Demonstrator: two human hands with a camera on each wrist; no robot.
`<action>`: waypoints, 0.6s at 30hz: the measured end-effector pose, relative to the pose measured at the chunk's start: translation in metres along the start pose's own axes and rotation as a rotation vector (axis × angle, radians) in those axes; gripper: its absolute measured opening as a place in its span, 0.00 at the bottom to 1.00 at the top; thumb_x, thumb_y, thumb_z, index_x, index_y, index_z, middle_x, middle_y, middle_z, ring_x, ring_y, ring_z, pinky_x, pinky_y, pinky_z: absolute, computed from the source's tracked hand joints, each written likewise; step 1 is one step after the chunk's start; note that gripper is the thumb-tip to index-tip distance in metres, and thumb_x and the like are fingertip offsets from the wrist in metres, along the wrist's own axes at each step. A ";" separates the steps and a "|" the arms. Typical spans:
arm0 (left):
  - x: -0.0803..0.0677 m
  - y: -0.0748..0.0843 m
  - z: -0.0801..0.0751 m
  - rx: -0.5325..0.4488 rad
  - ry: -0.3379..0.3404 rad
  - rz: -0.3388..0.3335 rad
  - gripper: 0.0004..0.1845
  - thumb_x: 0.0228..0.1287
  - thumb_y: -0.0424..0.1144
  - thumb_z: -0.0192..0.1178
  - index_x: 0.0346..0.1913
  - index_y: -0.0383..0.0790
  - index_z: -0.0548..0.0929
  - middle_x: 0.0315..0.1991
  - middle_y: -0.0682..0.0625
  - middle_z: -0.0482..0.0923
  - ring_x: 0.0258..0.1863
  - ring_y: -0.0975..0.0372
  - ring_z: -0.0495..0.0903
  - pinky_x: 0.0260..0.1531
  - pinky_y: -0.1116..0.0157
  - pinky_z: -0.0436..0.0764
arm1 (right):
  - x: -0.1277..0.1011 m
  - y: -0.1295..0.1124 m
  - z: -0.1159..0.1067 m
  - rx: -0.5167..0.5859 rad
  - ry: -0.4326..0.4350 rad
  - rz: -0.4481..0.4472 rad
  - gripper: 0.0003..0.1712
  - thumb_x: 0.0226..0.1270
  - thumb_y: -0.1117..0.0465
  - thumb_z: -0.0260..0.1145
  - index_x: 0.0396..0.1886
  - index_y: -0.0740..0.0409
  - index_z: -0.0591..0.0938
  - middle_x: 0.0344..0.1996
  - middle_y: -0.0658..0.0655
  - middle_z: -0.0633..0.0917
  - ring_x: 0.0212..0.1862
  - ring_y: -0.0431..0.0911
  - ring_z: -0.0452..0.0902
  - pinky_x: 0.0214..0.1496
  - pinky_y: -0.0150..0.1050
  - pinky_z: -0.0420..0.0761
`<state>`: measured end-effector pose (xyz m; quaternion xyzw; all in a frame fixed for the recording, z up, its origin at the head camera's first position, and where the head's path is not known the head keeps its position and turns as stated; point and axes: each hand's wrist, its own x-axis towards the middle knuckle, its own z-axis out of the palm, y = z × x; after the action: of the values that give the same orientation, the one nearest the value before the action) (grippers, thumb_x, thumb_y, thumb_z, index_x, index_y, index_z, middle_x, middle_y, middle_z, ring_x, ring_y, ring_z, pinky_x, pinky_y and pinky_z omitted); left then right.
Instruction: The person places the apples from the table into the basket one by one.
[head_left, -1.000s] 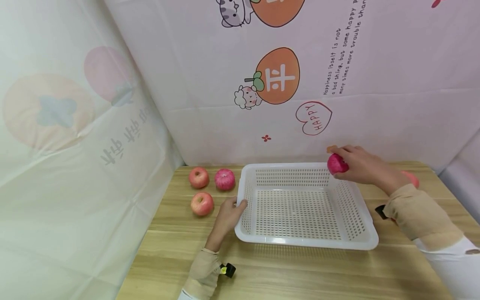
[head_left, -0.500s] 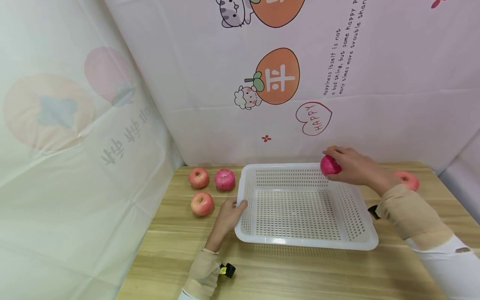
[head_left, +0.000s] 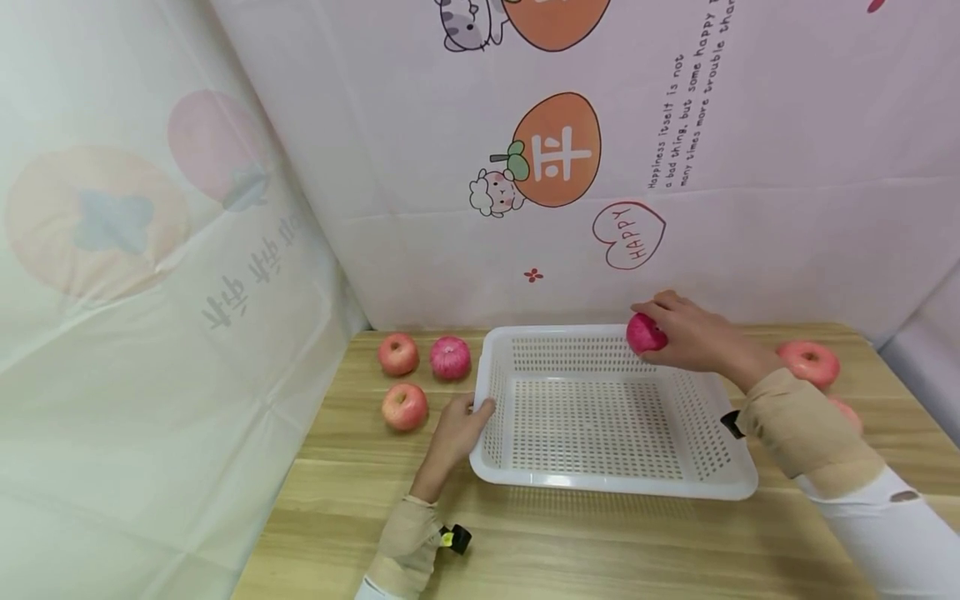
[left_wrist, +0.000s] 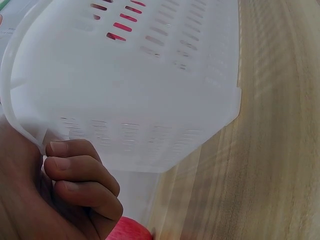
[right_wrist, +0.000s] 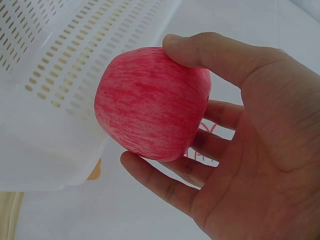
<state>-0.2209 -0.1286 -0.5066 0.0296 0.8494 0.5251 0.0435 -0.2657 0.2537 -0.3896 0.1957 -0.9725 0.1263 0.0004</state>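
My right hand (head_left: 693,333) holds a deep pink apple (head_left: 647,333) over the back right part of a white plastic basket (head_left: 600,481). Thumb and fingers go round the streaky apple (right_wrist: 152,102) in the right wrist view, with the basket's wall (right_wrist: 60,135) beside it. At the basket's left end, my left hand (head_left: 459,429) grips the rim, thumb on top. Curled fingers (left_wrist: 82,170) press under that rim in the left wrist view. No fruit shows inside the basket in the head view.
Left of the basket lie two pale red apples (head_left: 397,355) and a magenta one (head_left: 450,358). Two more red apples (head_left: 810,364) sit on the right, one partly behind the sleeve. A printed cloth (head_left: 420,250) hangs behind the wooden table (head_left: 330,500).
My right hand has carried the pink apple leftward along the basket's back rim. The red apples on the right have come into fuller view. The left hand has stayed put.
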 end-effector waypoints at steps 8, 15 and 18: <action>0.001 0.000 0.000 0.000 0.003 0.006 0.22 0.76 0.49 0.58 0.51 0.32 0.89 0.37 0.39 0.90 0.30 0.60 0.86 0.29 0.66 0.85 | 0.004 -0.008 0.002 0.017 0.003 -0.022 0.44 0.62 0.53 0.79 0.74 0.63 0.75 0.67 0.71 0.77 0.66 0.67 0.70 0.51 0.64 0.88; 0.001 0.000 0.000 -0.006 -0.003 0.008 0.22 0.76 0.49 0.58 0.52 0.32 0.89 0.38 0.40 0.90 0.31 0.61 0.87 0.31 0.65 0.86 | 0.009 -0.012 0.006 0.002 0.008 -0.039 0.43 0.61 0.53 0.79 0.73 0.63 0.75 0.66 0.73 0.78 0.61 0.69 0.78 0.51 0.66 0.87; 0.000 0.000 0.000 -0.010 -0.005 0.004 0.22 0.76 0.50 0.58 0.52 0.32 0.89 0.38 0.40 0.90 0.31 0.61 0.87 0.31 0.65 0.86 | 0.011 -0.013 0.008 -0.005 0.007 -0.045 0.42 0.62 0.53 0.79 0.73 0.63 0.76 0.65 0.73 0.78 0.60 0.67 0.80 0.51 0.67 0.86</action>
<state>-0.2213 -0.1285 -0.5069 0.0325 0.8467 0.5292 0.0446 -0.2709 0.2356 -0.3933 0.2170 -0.9682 0.1247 0.0069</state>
